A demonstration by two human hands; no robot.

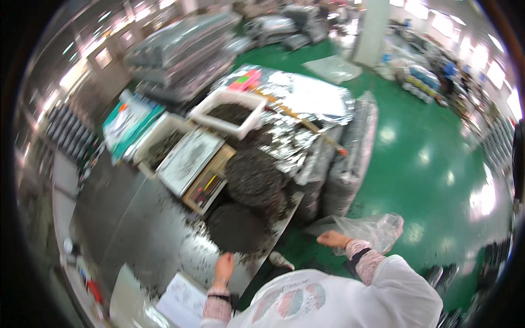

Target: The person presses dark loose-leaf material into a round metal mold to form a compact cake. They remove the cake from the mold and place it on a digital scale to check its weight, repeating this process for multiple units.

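Note:
My left hand [224, 268] is at the near edge of a flat round dark pad [236, 228] on the metal table; its fingers look curled, and blur hides whether they grip the rim. Behind that pad lies a thicker, rough-textured dark disc [254, 176]. Out to the right, beyond the table edge, my right hand [334, 239] has its fingers drawn together. It overlaps a clear plastic bag [379, 231], but whether it holds the film or is only above it is unclear. A digital scale with a metal pan [190, 160] stands left of the discs, dark crumbs on its pan.
Two white tubs, one at the back [197, 107] and one beside the scale [139, 153], hold dark loose material. A yellow stick [303, 121] crosses silver foil sheeting [283, 143]. Filled bags [348, 180] line the table's right side. Papers [182, 301] lie near me.

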